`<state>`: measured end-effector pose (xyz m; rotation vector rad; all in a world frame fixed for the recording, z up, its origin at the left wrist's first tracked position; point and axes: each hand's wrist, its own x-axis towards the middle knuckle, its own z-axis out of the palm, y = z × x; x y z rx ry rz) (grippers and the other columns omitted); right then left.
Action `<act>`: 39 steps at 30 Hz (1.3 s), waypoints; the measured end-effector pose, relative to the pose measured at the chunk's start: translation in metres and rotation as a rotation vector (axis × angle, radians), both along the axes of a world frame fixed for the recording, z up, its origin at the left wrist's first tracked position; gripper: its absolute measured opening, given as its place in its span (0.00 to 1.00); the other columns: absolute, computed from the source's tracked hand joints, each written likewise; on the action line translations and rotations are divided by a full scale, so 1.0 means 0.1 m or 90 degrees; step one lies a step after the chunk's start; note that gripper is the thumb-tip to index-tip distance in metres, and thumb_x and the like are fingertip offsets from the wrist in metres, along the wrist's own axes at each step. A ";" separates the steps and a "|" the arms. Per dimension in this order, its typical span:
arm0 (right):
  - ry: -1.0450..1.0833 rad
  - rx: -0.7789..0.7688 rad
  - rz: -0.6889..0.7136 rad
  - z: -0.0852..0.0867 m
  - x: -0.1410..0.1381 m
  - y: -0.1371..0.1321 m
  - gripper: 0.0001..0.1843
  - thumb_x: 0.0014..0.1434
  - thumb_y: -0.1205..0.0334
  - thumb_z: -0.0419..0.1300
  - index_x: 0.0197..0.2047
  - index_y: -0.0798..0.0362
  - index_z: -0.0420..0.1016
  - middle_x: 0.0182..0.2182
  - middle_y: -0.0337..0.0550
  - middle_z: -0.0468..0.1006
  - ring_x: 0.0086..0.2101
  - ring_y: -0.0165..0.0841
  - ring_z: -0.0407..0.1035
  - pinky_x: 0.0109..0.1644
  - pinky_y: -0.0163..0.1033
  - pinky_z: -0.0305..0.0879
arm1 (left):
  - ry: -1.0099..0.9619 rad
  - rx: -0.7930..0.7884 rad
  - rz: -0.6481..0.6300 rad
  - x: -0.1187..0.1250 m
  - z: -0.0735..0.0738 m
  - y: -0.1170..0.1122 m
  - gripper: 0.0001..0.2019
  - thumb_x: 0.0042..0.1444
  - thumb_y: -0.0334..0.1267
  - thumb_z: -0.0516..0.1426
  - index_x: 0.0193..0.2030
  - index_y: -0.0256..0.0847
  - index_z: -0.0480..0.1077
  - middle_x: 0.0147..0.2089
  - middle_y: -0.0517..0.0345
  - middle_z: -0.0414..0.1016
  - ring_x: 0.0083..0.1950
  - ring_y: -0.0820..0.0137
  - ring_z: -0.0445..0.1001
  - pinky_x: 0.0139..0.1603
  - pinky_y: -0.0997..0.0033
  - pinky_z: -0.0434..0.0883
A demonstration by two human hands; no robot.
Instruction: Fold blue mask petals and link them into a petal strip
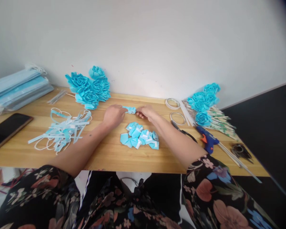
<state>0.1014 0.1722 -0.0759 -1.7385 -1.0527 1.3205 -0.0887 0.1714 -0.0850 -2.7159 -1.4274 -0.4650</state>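
My left hand [114, 116] lies at the left end of a small group of folded light-blue pieces [130, 110] near the back of the table. Its fingers are together and touch that end. At the other end, my right hand [146, 112] has curled fingers, with thumb and forefinger pinched at the edge of the blue pieces. The fingers partly hide what they grip. Closer to me lies a loose pile of similar folded blue pieces [133, 142], several with white strips on them.
Left are a phone [8, 130], packed face masks [19, 87], cut mask strips [64, 127] and blue fabric roses [85, 87]. Right are tape rolls [178, 118], scissors [183, 129], a blue glue gun [208, 140], more blue roses [203, 100] and wrapped sticks [221, 122].
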 end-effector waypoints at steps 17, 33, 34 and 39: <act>-0.019 0.023 0.016 -0.01 -0.01 -0.01 0.15 0.54 0.76 0.59 0.17 0.57 0.71 0.12 0.36 0.70 0.12 0.20 0.57 0.13 0.25 0.53 | 0.038 -0.027 -0.029 0.06 -0.07 0.02 0.21 0.61 0.31 0.48 0.50 0.45 0.80 0.38 0.48 0.80 0.43 0.61 0.75 0.42 0.64 0.67; -0.494 0.437 0.194 0.00 0.14 -0.07 0.19 0.59 0.76 0.53 0.45 0.52 0.81 0.48 0.46 0.81 0.50 0.39 0.71 0.58 0.44 0.65 | 0.096 -0.055 -0.003 0.07 -0.02 -0.02 0.21 0.62 0.32 0.48 0.52 0.44 0.79 0.42 0.46 0.81 0.47 0.58 0.77 0.43 0.63 0.67; -0.523 0.480 0.233 -0.03 0.12 -0.06 0.20 0.59 0.77 0.52 0.45 0.52 0.81 0.50 0.46 0.80 0.53 0.40 0.69 0.61 0.45 0.62 | 0.097 -0.053 -0.006 0.07 -0.01 -0.02 0.21 0.62 0.32 0.48 0.52 0.44 0.79 0.42 0.46 0.81 0.47 0.58 0.77 0.43 0.63 0.67; -0.580 0.501 0.305 -0.16 0.04 0.01 0.22 0.58 0.78 0.50 0.42 0.52 0.83 0.51 0.46 0.79 0.53 0.40 0.66 0.61 0.44 0.61 | 0.100 -0.060 -0.004 0.07 -0.01 -0.02 0.21 0.63 0.32 0.48 0.52 0.45 0.79 0.42 0.46 0.81 0.46 0.58 0.77 0.44 0.63 0.68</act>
